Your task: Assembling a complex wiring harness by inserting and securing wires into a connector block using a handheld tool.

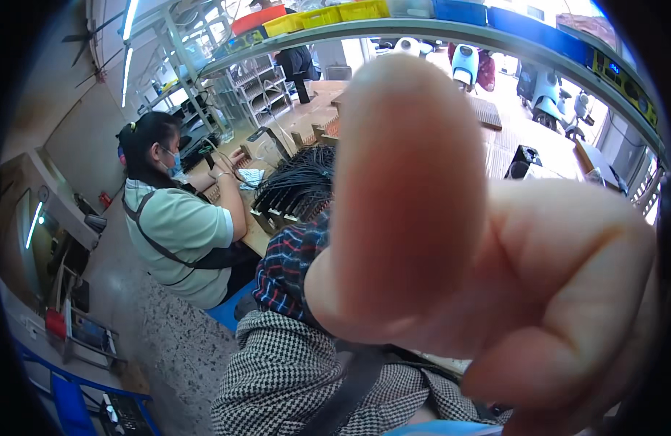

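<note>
Very close to the camera, my left hand [452, 291] fills the middle and right of the head view. Its thumb is stretched upward, apart from the other fingers, which curl loosely at the lower right. I see nothing held in it. From a dark plaid sleeve [288, 269] at its left the arm comes up. Behind the thumb, partly hidden, a bundle of black cables [295, 178] lies on the worktable [321, 93]. My right hand is not in view.
At left, a seated co-worker in a light shirt handles something at the worktable. Yellow bins [314, 20] and blue bins [532, 30] line an overhead shelf. A wire rack [263, 87] stands behind. Scooters [543, 91] are parked outside. A blue-framed stool or cart [70, 400] stands lower left.
</note>
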